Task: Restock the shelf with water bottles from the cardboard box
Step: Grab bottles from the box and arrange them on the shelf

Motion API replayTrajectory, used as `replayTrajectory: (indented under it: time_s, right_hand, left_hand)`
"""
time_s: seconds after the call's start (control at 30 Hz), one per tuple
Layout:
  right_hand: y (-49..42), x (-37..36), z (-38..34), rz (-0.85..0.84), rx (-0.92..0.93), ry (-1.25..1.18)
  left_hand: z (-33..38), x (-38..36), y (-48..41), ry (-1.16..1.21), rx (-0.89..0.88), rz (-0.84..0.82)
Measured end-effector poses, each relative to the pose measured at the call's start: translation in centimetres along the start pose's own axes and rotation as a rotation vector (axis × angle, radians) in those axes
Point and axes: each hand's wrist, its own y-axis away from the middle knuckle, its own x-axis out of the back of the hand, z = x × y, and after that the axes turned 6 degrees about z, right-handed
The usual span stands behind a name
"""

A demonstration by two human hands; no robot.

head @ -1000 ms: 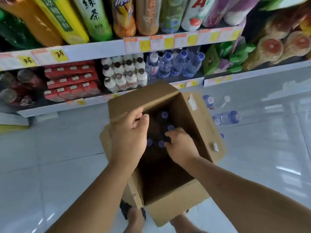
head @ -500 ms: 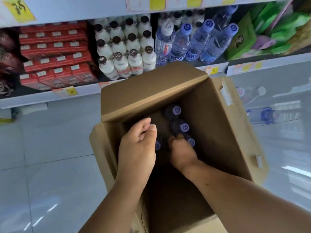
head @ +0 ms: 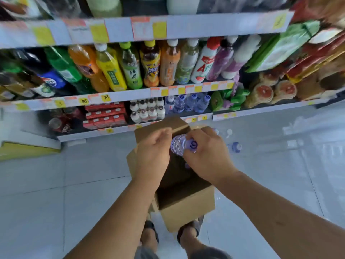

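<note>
An open cardboard box (head: 186, 204) stands on the floor between my feet. Above its opening my right hand (head: 205, 157) grips a clear water bottle (head: 179, 146) with a purple cap, held at the cap end. My left hand (head: 153, 154) is beside the bottle's body with fingers curled; whether it touches the bottle is unclear. One more purple cap (head: 187, 165) shows inside the box under my right hand. On the bottom shelf, right behind the box, stand several water bottles (head: 188, 103) with purple caps.
White bottles (head: 147, 111) and red cartons (head: 106, 116) fill the bottom shelf left of the water. Coloured drink bottles (head: 149, 66) line the shelf above. Green packs (head: 229, 100) sit right of the water. Bottle reflections (head: 234, 146) show on the glossy tile floor.
My right hand has lifted a water bottle out of the box. My left hand rose with it. The view has pulled back and up, showing more shelves.
</note>
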Motion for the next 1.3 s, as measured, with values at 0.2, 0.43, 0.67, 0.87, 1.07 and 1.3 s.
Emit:
replayTrajectory:
  time_s: [0.2,0.43,0.67,0.87,1.07,1.3]
  right_hand:
    - [-0.5,18.8,-12.6,0.192,0.194,-0.160]
    - [-1.4,40.1,-26.8,0.293,0.367,-0.431]
    - [-1.9,52.6,-35.6,0.487,0.517,-0.658]
    - [-2.9,53.0,-37.0,0.540,0.401,-0.674]
    - [-3.3,50.0,-37.4,0.330,0.327,-0.658]
    - [-5.6,52.4,-36.1,0.324,0.384,-0.765]
  left_hand:
    - [14.7,4.1,7.7,0.199,-0.141,-0.114]
    - [31.1,10.3,16.5,0.319,-0.340,-0.446]
    - [42.5,13.4,22.1,0.486,-0.615,-0.811]
    - [47.6,13.6,24.0,0.396,-0.858,-0.610]
    - [50.5,13.3,23.5,0.262,-1.009,-0.344]
    - [52.1,12.4,23.3,0.285,-1.049,-0.536]
